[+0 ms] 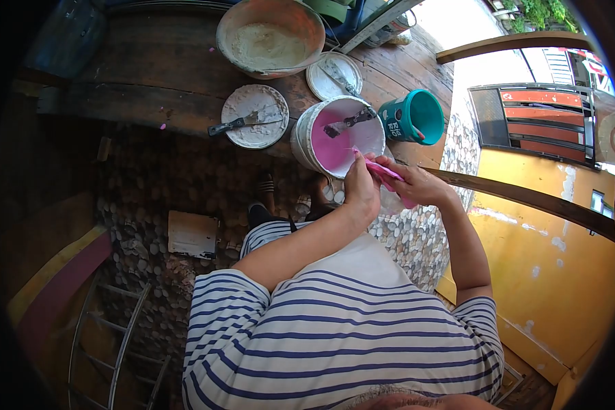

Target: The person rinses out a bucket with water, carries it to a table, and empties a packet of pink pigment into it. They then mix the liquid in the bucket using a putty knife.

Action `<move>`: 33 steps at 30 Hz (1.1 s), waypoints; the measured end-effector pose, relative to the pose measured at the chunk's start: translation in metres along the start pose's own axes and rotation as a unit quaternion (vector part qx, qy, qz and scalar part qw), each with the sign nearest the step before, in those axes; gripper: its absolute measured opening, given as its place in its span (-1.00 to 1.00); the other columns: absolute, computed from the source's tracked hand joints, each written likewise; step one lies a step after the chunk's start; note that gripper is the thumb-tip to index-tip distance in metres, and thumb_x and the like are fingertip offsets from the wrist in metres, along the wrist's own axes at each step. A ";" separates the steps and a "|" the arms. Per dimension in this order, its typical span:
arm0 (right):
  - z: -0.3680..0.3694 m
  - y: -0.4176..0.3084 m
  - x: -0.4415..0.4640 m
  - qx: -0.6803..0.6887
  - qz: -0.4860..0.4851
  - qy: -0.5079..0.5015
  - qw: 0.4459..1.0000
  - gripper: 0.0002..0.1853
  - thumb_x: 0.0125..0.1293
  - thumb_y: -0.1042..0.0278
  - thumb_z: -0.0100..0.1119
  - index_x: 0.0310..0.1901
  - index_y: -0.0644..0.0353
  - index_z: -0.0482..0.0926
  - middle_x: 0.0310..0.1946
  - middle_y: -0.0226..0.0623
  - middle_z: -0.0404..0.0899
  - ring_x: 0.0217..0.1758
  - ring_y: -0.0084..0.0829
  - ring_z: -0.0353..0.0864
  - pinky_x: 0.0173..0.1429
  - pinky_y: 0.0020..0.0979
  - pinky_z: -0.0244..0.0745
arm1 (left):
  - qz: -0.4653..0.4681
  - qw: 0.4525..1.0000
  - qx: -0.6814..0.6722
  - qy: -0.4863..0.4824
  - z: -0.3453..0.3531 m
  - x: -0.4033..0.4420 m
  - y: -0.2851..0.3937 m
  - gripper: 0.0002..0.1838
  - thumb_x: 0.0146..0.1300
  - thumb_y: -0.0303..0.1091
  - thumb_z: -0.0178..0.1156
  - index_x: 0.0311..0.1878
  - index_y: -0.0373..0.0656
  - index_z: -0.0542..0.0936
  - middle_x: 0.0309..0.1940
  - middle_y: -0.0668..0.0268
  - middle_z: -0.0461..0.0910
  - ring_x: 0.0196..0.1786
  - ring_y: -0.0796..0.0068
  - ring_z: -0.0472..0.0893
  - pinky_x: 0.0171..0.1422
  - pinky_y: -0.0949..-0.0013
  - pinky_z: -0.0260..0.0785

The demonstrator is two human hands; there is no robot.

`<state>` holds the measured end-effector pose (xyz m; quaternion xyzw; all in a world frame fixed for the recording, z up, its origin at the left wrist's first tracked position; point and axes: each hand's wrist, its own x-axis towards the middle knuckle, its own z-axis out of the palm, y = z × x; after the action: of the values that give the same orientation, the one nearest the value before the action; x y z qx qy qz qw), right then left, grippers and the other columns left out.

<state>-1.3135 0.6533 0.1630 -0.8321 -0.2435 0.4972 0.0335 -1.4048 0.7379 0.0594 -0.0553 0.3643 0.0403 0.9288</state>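
Both my hands are together over the near right rim of a white bucket [304,147], which has pink paint inside. My left hand [363,186] closes on one end of a thin, limp pink piece [387,175], and my right hand [417,183] grips it farther right. It looks like a plastic packet or cloth, but I cannot tell which. A paint-smeared putty knife [352,121] lies across the bucket's opening. Close to the bucket's right side is a teal tub [398,116] with a stick-like handle inside.
A large basin [270,37] of pale powder or paste stands on the wooden table [143,72]. Two smeared lids, a left lid [253,137] and a back lid [321,85], carry putty knives. A metal ladder [119,342] is at lower left, a yellow panel [547,239] at right.
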 end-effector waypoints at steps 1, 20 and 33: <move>0.000 -0.001 0.000 -0.003 0.008 -0.002 1.000 -0.49 0.44 0.22 -0.03 0.42 -0.18 0.39 -0.32 -0.16 0.65 -0.36 -0.31 0.64 -0.15 -0.26 0.51 | 0.000 1.000 0.000 0.000 0.000 -0.001 0.001 -0.64 0.64 -0.12 -0.22 0.00 -0.23 0.40 -0.12 0.08 0.55 0.08 0.13 0.59 0.27 0.07 0.42; 0.035 0.015 0.004 0.141 -0.101 0.073 0.982 -0.33 0.44 0.13 0.20 0.48 0.14 0.24 -0.09 -0.10 0.69 -0.01 -0.40 0.67 0.12 -0.31 0.53 | 0.023 0.985 0.169 0.009 -0.004 -0.002 0.006 -0.73 0.61 -0.20 -0.09 0.01 -0.21 0.46 -0.23 0.24 0.59 -0.11 0.37 0.65 0.05 0.30 0.53; -0.004 0.026 0.006 0.161 -0.070 0.083 0.981 -0.56 0.22 0.36 0.40 0.11 0.20 0.49 0.06 -0.25 0.58 0.11 -0.46 0.59 0.09 -0.35 0.57 | 0.001 0.980 0.199 -0.011 0.002 -0.013 0.013 -0.74 0.60 -0.24 -0.09 0.01 -0.24 0.48 -0.28 0.20 0.67 -0.31 0.44 0.68 -0.24 0.40 0.54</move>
<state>-1.2982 0.6339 0.1520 -0.8351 -0.2143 0.4555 0.2219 -1.4141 0.7504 0.0687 0.1309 0.3550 -0.0317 0.9251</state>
